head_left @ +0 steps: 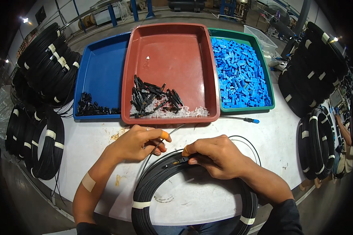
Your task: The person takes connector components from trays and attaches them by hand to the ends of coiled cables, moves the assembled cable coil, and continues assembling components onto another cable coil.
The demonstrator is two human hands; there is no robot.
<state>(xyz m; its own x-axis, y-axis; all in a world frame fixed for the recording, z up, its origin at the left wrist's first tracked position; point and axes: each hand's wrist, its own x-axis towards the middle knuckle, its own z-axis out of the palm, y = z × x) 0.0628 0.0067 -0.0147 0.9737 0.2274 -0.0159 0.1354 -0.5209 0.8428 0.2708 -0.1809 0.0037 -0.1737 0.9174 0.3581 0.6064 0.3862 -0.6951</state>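
**Desk:** What sits nearest the camera?

**Photographer:** A large black coil of flat cable bound with pale tape bands [192, 196], lying flat on the white counter [274, 137], close against the worker's body. Lying flat, the loops probably stay put while only one end is worked.

**Desk:** And the hands?

**Photographer:** The right hand [217, 154] is curled closed over the top of the coil, thumb and fingers pinching a small black connector piece [180, 160] against the cable. The left hand [139, 141] is closed in a pinch on a thin black cable end [157, 147], which runs slantwise between its fingertips; an orange fingertip cover [165, 135] shows on one finger, likely for protection. The two hands sit just beside each other, so the end and the connector meet over the coil.

**Desk:** Beyond them?

**Photographer:** Three trays in a row within reach: a blue plastic tray [102, 66] with a few black parts, a red plastic tray [172, 51] holding black and clear pieces heaped at its near edge, and a green plastic tray [264, 74] packed with small blue blocks. A finished lead with a blue-tipped plug [251, 120] lies just below the green tray.

**Desk:** The edges?

**Photographer:** Stacks of taped black coils left [43, 70] and right [313, 70], apparently kept on separate sides.
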